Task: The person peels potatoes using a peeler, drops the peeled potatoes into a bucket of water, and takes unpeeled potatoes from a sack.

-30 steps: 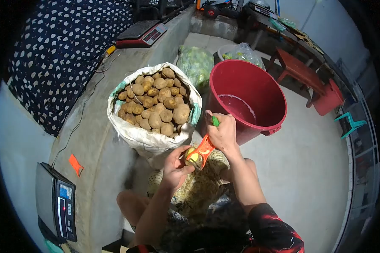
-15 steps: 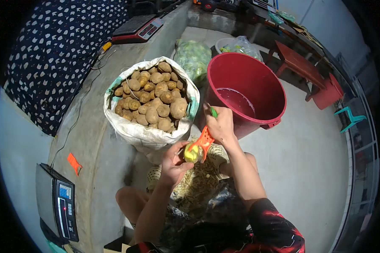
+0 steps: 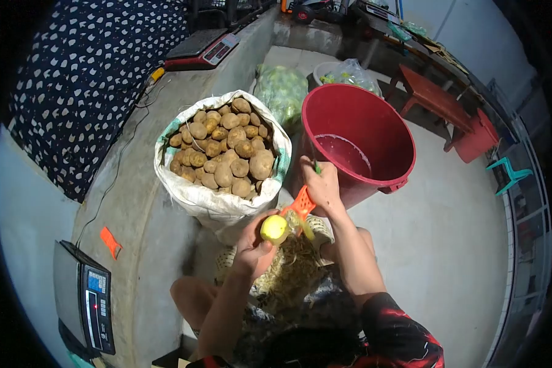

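In my left hand (image 3: 253,244) is a potato (image 3: 274,228) whose yellow peeled flesh faces up, my fingers wrapped round its left side. My right hand (image 3: 323,183) grips an orange peeler (image 3: 301,204), its head just right of the potato. A small green piece, perhaps a handle, pokes out at the top of that fist; the rest of it is hidden. Strips of peel hang at the peeler and one looks blurred. Beneath both hands lies a heap of peelings (image 3: 282,270) between my feet. A white sack (image 3: 218,205) full of unpeeled potatoes (image 3: 224,147) stands just ahead.
A large red bucket (image 3: 357,110) with some liquid stands right of the sack. Behind are a bag of green vegetables (image 3: 280,89) and a clear plastic bag (image 3: 354,72). A second orange peeler (image 3: 110,242) and a digital scale (image 3: 83,297) are on the left ledge.
The potato has turned so its peeled end faces up. The peeler has shifted off its surface to the right, with peel strips now hanging there. The view has moved slightly.
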Motion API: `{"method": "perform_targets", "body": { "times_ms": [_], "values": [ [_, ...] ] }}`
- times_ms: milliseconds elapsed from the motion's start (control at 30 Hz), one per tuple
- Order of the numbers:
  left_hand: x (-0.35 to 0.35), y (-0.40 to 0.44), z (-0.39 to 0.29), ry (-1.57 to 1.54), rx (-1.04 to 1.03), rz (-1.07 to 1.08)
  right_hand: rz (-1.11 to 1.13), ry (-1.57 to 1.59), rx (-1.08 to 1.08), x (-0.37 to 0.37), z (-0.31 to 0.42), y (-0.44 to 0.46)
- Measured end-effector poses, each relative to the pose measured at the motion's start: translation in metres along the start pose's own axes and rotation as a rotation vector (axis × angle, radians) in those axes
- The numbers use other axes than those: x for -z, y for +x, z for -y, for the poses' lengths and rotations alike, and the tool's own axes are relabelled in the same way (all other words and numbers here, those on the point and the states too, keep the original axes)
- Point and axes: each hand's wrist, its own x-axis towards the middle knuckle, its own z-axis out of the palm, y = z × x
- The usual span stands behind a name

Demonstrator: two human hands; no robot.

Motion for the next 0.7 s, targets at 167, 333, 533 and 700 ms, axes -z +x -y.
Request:
{"method": "perform_targets", "body": {
  "times_ms": [167,333,533,700],
  "values": [
    [0.001,-0.003,0.003,0.155,-0.029,0.017,-0.025,-0.221,0.24,0.007,0.02,-0.011],
    [0.003,-0.002,-0.008,0.019,0.069,0.086,0.0,-0.016,-0.03,0.012,0.011,-0.001],
    [0.001,-0.003,-0.001,0.126,0.06,0.034,0.021,-0.287,0.153,0.014,0.009,0.0],
    [0.004,-0.001,-0.004,0.117,0.054,0.014,0.096,-0.116,0.076,0.022,0.025,-0.006]
  ]
}}
